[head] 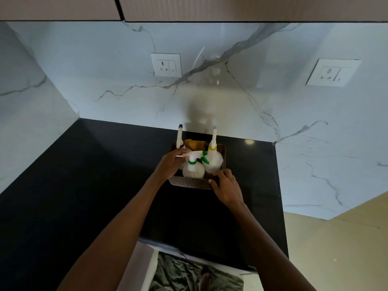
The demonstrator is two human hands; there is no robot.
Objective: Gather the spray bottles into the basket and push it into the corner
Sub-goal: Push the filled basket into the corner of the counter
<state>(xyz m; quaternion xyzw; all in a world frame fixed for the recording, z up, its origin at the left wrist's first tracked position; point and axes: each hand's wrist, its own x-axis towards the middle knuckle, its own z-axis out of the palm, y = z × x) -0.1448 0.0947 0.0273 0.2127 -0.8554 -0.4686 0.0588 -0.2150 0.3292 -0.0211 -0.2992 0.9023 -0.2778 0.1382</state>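
Head view, setting: a black polished stone bench (94, 185) meets white marble-veined walls; the walls join in a corner (79, 118) at the far left.
Basket: a brown woven plastic basket (190, 183) stands on the bench near the back wall, well apart from the corner and to its right.
Bottles: translucent white spray bottles stand upright inside it, one with a green collar (193, 170) at the front, one with a yellow collar and blue tip (213, 158) at the right, one with a purple tip (180, 136) at the back left.
Left hand (171, 163): fingers curled around the white trigger head of the green-collared bottle, seating it.
Right hand (227, 189): fingers spread narrowly over the basket's near right rim, steadying it.
Key relation: the corner lies leftward and slightly away from both hands; the right hand sits on the side opposite the corner, so it looks better placed to push.
Step, as judged: gathering looks nearly done; the push has not begun.
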